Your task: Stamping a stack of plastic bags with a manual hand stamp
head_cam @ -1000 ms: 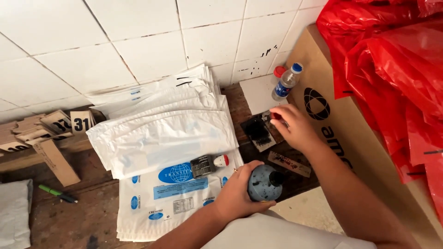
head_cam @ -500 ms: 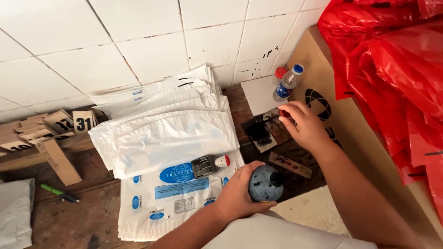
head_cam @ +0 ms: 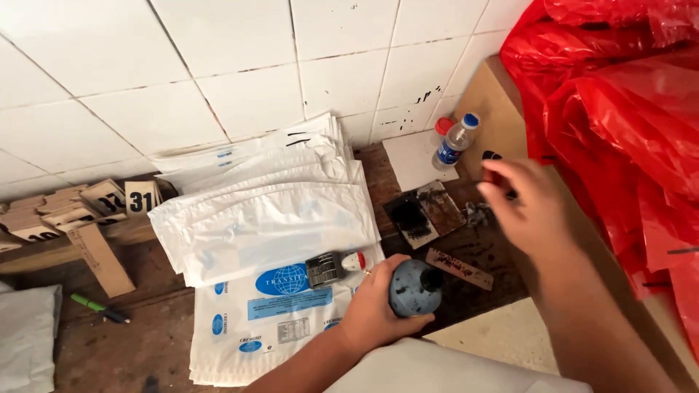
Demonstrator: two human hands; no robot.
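Note:
My left hand (head_cam: 370,314) grips a round blue-grey ink bottle (head_cam: 408,287) with a black neck, held upright over the wooden bench by the printed white bags (head_cam: 273,320). My right hand (head_cam: 530,207) is raised and blurred over the bench's right side, fingers curled, in front of a cardboard box (head_cam: 495,109). What its fingertips hold is unclear. Below it lie a black ink pad (head_cam: 410,218), a brown pad (head_cam: 443,206) and a stained wooden strip (head_cam: 459,268). A date stamp (head_cam: 331,267) with a red and white end lies on the bags.
A stack of white bags (head_cam: 269,207) leans toward the tiled wall. A small plastic bottle (head_cam: 454,142) with a blue cap stands on a white tile. Numbered card pieces (head_cam: 109,200) and a green pen (head_cam: 98,308) lie at left. Red plastic bags (head_cam: 626,109) fill the right.
My right hand has lifted off the ink pad and swung right toward the cardboard box. My left hand has kept hold of the ink bottle in the same place.

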